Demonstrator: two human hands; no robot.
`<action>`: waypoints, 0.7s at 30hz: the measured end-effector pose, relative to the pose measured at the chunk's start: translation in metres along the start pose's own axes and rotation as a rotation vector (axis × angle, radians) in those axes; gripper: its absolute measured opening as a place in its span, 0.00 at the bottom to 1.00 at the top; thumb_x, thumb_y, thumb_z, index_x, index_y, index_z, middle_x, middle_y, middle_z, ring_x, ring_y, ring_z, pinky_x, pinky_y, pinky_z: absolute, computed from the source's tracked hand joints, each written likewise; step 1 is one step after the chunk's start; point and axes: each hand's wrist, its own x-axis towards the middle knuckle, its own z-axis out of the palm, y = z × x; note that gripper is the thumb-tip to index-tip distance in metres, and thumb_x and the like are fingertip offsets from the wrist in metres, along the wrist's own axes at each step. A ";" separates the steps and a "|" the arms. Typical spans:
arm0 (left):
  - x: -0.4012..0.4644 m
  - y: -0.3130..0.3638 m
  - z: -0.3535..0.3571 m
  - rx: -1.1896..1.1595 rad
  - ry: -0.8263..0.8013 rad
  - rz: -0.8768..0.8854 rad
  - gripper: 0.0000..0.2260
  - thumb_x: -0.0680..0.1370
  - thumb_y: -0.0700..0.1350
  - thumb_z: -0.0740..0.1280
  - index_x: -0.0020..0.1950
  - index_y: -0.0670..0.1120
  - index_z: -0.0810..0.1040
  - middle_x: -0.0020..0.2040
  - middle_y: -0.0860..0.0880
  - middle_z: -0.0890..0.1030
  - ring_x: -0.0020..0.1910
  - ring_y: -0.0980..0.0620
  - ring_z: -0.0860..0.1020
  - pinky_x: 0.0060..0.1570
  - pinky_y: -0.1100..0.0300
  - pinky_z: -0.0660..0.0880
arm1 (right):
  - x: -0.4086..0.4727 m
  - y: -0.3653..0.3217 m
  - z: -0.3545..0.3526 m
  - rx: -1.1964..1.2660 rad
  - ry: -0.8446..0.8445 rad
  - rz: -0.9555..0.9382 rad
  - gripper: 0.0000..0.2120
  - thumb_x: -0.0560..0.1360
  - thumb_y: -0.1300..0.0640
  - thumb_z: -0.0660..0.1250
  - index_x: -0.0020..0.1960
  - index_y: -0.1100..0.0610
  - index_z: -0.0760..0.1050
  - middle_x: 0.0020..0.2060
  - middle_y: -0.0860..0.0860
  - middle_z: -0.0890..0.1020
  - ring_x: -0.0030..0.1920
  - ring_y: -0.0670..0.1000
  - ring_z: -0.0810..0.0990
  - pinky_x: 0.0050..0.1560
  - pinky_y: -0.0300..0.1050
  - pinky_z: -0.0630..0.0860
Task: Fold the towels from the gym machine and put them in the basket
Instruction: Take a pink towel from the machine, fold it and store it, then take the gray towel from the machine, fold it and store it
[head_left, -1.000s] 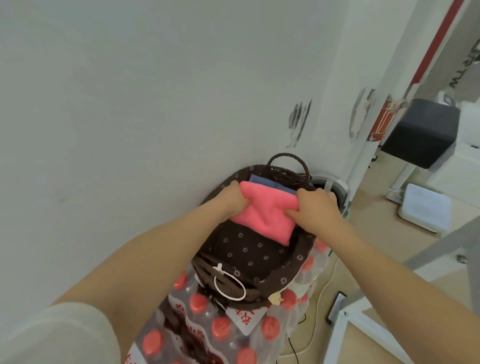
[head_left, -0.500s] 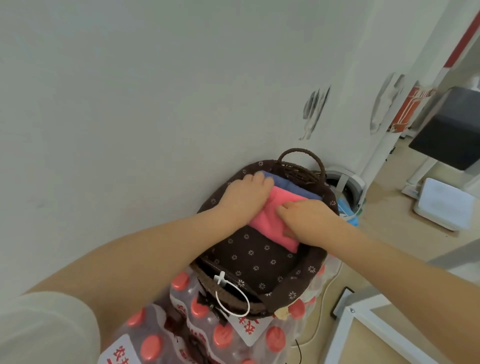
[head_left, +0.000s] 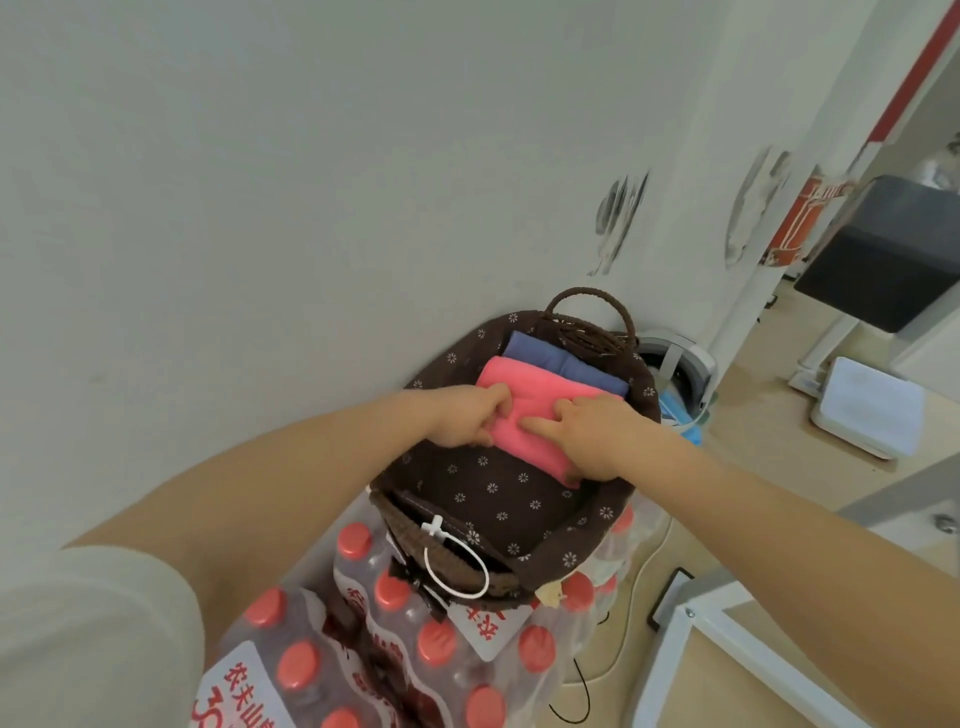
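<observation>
Pink towel (head_left: 524, 410) edges under both hands, blue towel (head_left: 566, 366) half-covered

Head view, close, steeply downward.

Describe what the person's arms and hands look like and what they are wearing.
Both forearms are bare from elbow to wrist. The left hand and the right hand wear no gloves, and no watch, ring or bracelet shows on either. A pale, off-white short sleeve covers the left upper arm at the bottom left of the head view. No sleeve shows on the right arm within the frame.
</observation>
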 end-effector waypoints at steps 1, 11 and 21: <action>-0.004 0.000 -0.002 -0.031 -0.026 0.004 0.18 0.77 0.39 0.63 0.64 0.41 0.62 0.44 0.44 0.76 0.41 0.49 0.74 0.46 0.58 0.70 | -0.005 -0.002 -0.004 0.037 -0.033 0.004 0.33 0.77 0.48 0.61 0.75 0.42 0.46 0.68 0.57 0.64 0.64 0.57 0.68 0.56 0.51 0.69; -0.136 0.002 -0.007 -0.298 0.600 -0.036 0.10 0.79 0.39 0.59 0.56 0.45 0.77 0.38 0.53 0.78 0.33 0.66 0.75 0.42 0.71 0.71 | -0.065 -0.087 -0.068 0.533 0.612 -0.100 0.14 0.80 0.53 0.51 0.61 0.50 0.72 0.50 0.53 0.80 0.49 0.55 0.78 0.44 0.51 0.75; -0.355 -0.005 0.183 -0.496 0.979 -0.800 0.08 0.77 0.40 0.62 0.51 0.44 0.80 0.40 0.47 0.81 0.37 0.53 0.75 0.39 0.63 0.67 | -0.094 -0.296 -0.092 0.333 0.309 -0.774 0.12 0.79 0.53 0.55 0.57 0.52 0.74 0.48 0.51 0.81 0.44 0.52 0.76 0.43 0.46 0.72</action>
